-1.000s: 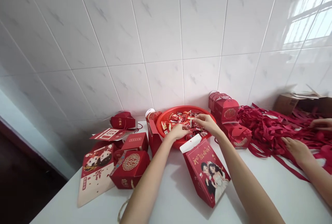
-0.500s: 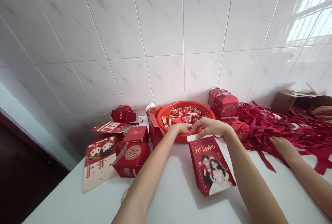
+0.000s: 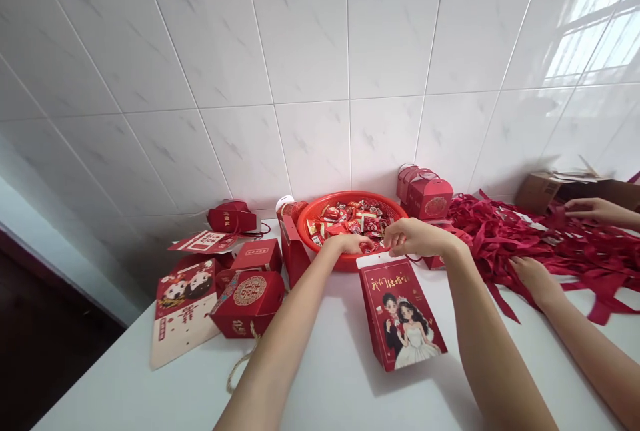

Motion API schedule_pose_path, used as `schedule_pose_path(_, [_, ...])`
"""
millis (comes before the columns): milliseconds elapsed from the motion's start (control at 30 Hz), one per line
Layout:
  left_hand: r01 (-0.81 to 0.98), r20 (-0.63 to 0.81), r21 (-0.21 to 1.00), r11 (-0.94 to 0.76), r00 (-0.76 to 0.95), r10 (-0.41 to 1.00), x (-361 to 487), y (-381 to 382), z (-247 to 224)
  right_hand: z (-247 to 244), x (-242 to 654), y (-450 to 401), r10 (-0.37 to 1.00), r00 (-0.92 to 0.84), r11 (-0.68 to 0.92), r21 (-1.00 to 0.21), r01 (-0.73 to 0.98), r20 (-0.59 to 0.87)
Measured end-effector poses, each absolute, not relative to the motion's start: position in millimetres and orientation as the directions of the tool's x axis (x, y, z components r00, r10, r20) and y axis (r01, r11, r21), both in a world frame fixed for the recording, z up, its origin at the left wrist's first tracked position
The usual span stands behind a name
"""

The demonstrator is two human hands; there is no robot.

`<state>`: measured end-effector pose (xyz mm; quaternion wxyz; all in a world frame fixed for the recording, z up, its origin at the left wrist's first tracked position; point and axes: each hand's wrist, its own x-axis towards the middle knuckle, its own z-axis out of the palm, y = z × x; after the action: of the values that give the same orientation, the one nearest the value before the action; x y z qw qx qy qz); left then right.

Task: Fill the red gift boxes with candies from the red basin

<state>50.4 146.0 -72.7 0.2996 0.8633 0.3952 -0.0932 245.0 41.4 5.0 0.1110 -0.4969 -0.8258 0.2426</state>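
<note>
My left hand (image 3: 351, 244) reaches over the near rim of a red plastic basket (image 3: 306, 239) of wrapped candies (image 3: 345, 218), its fingers curled on a red-wrapped piece. My right hand (image 3: 417, 238) hovers just above the top of a red gift box (image 3: 400, 314) printed with a bride and groom. Its fingers are curled in, and what they hold, if anything, is hidden. The box stands on the white table with its white top flap tilted up, near the right fingertips but seemingly apart from them.
Red gift boxes (image 3: 247, 291) and a panda-printed card bag (image 3: 187, 308) lie at left. More boxes (image 3: 430, 198) stand behind right. Another person's hands (image 3: 533, 278) handle a heap of red ribbons (image 3: 500, 231) beside a cardboard box (image 3: 537, 191). A tiled wall backs the table.
My right hand has lifted slightly off the gift box's top, its fingers more curled. My left hand stays at the candies. The other person's far hand has moved left over the ribbons.
</note>
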Motion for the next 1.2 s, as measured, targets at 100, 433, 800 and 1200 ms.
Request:
schedule_pose_path(100, [0.749, -0.402, 0.432, -0.503, 0.659, 0.636, 50.8, 144.3, -71.0, 6.3, 244.1, 40.8, 0.928, -0.36, 0.297, -0.403, 0.866, -0.09])
schedule_pose_path(433, [0.747, -0.361, 0.426, -0.51, 0.657, 0.662, 52.2, 138.0, -66.6, 0.2, 241.4, 45.9, 0.937, -0.323, 0.252, -0.383, 0.889, -0.134])
schedule_pose_path(800, [0.781, -0.393, 0.39, -0.488, 0.62, 0.679, 53.5, 134.3, -60.8, -21.7, 230.1, 39.7, 0.831, -0.339, 0.169, -0.38, 0.909, -0.44])
schedule_pose_path(1200, [0.782, -0.364, 0.398, -0.479, 0.614, 0.7, 49.9, 125.6, -58.5, -75.7, 229.8, 44.5, 0.774, -0.459, 0.275, -0.421, 0.864, -0.436])
